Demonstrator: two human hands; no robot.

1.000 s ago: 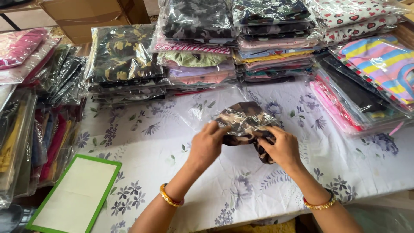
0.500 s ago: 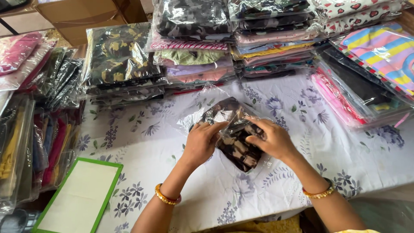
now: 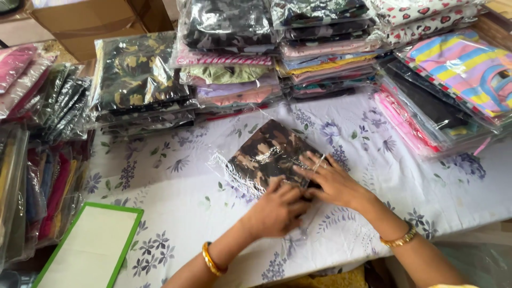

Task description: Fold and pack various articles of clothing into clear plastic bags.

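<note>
Both hands [image 3: 304, 197] flat on camouflage packet [image 3: 269, 157]

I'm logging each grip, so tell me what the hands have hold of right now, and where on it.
Both hands, left and right, press flat on the near end of the clear-bagged camouflage garment lying on the table; nothing is lifted.

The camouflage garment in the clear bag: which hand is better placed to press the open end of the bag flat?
Probably the right hand. Its fingers lie spread on the near end of the camouflage garment in the clear bag. The left hand is curled at the bag's near edge, mostly off the garment.
</note>
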